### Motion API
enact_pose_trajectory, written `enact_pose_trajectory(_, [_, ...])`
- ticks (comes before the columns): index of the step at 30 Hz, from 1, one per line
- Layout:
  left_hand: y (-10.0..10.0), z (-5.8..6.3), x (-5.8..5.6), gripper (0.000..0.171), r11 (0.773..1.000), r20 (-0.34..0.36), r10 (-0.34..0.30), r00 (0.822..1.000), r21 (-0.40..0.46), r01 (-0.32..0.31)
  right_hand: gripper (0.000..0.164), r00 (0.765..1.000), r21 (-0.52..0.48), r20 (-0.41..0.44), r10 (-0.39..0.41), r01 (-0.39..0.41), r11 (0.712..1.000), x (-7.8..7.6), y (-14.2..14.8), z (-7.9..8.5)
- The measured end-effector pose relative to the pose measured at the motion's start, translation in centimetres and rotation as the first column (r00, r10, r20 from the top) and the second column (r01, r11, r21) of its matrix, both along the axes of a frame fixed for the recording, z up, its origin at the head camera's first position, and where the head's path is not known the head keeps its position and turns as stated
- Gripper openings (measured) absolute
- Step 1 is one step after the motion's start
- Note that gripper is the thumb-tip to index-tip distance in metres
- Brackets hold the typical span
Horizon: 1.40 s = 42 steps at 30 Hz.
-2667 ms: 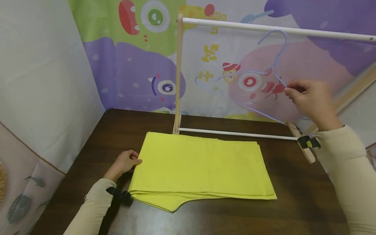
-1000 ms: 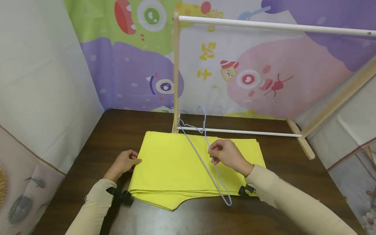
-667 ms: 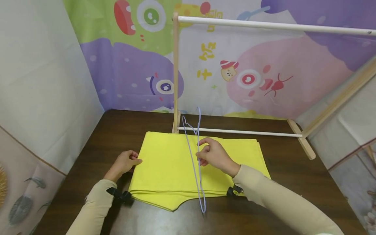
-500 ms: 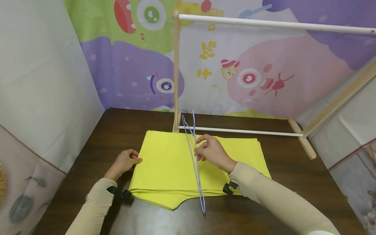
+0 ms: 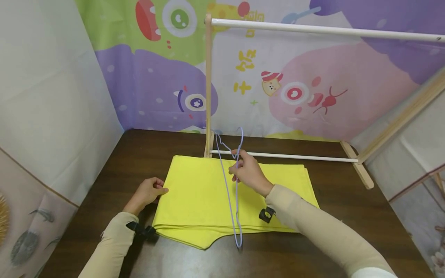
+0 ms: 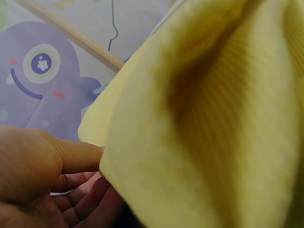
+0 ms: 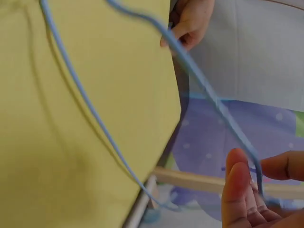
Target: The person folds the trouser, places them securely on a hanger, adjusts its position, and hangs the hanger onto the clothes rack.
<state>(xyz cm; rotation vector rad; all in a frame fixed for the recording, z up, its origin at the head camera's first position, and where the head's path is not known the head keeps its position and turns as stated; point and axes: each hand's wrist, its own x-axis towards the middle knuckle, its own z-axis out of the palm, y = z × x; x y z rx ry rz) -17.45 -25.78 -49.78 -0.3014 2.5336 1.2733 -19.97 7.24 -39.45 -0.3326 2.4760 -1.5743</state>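
Note:
Folded yellow trousers (image 5: 198, 193) lie flat on the dark table, their pointed crotch part showing along the near edge. My left hand (image 5: 147, 192) pinches their left edge; in the left wrist view the thumb (image 6: 78, 156) presses at the cloth's edge with the fingers beneath. A light purple-blue wire hanger (image 5: 227, 189) stands over the middle of the trousers, hook toward the back. My right hand (image 5: 251, 172) holds its wire just below the hook, and in the right wrist view thumb and fingers close round the wire hanger (image 7: 204, 88).
Behind the trousers stands a wooden rack with a white upper rod (image 5: 313, 29) and a white lower rod (image 5: 285, 156). Its right foot (image 5: 358, 166) rests on the table (image 5: 278, 258). A cartoon-printed curtain (image 5: 160, 88) hangs at the back.
My right hand has brought the hanger from in front of the rack down and left over the trousers, turned it lengthwise, then shifted its grip up toward the hook. The left hand stays put.

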Motion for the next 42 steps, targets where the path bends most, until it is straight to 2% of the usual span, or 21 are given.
enact_pose_trajectory(3, [0.1,-0.1,0.0,0.030,1.000,0.005,-0.002,1.000,0.003,0.002,0.036,0.995,0.090,-0.094,0.019,-0.011,0.996,-0.2,0.2,0.3])
enact_pose_trajectory(5, [0.0,0.0,0.0,0.031,1.000,0.003,-0.003,1.000,0.005,0.003,0.032,0.988,0.151,-0.150,0.043,-0.021,0.988,-0.3,0.4,0.6])
enact_pose_trajectory(10, [0.0,0.0,0.0,0.031,1.000,0.000,0.003,1.000,0.004,-0.003,0.027,0.979,0.209,-0.185,0.086,-0.047,0.977,-1.0,0.4,1.0])
enact_pose_trajectory(15, [0.0,0.0,0.0,0.031,1.000,0.005,0.002,1.000,0.018,-0.002,0.017,0.987,0.203,-0.146,0.067,-0.037,0.979,-1.6,0.2,1.0])
enact_pose_trajectory(19, [0.0,-0.1,0.2,0.030,1.000,0.004,0.004,1.000,0.016,-0.005,0.014,0.996,0.169,-0.063,0.055,-0.044,0.985,-1.9,0.3,1.1])
enact_pose_trajectory(24, [-0.1,-0.1,0.2,0.030,1.000,-0.006,0.008,1.000,0.009,-0.008,0.018,0.986,0.144,0.048,0.157,-0.162,0.976,-2.2,0.9,1.7])
enact_pose_trajectory(28, [-0.1,0.0,0.1,0.030,1.000,-0.005,0.016,1.000,0.008,-0.016,0.020,0.972,0.116,0.090,0.217,-0.226,0.967,-2.2,1.1,2.0])
enact_pose_trajectory(37, [0.1,0.2,0.2,0.030,1.000,0.003,0.021,1.000,0.005,-0.021,0.020,0.971,0.000,0.120,0.206,-0.207,0.978,-1.5,0.4,1.9])
enact_pose_trajectory(42, [0.0,0.3,0.2,0.031,1.000,-0.002,0.013,1.000,0.015,-0.013,0.021,0.972,-0.081,0.153,0.178,-0.168,0.983,-0.7,-0.3,1.9])
